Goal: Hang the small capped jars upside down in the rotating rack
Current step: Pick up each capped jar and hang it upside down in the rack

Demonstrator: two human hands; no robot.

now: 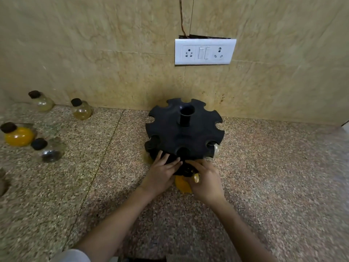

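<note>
A black round plastic rack (184, 133) with a notched rim and a short central tube stands on the speckled stone bench (264, 176), close to the beige tiled wall (94, 53). Both hands meet at its near edge. The right hand (205, 178) has its fingers (194, 165) curled round a small orange-filled jar (182, 184), which lies low between the two hands, just in front of the rack, with its black cap (186, 170) pointing towards the rim. The left hand (162, 174) is released: its fingers lie fairly straight and rest against the dark front of the rack beside the cap. Whether they also touch the cap cannot be told.

A clear jar (216, 150) hangs under a notch on the rack's right side.

Four more capped jars stand well apart to the left. A pale-filled jar (42, 103) and a yellowish jar (82, 109) are near the wall. Nearer the front are a second orange jar (18, 135) and, just beside it, a clear jar with dark contents (49, 151).

A white socket panel (204, 52) is set in the wall above the rack.
</note>
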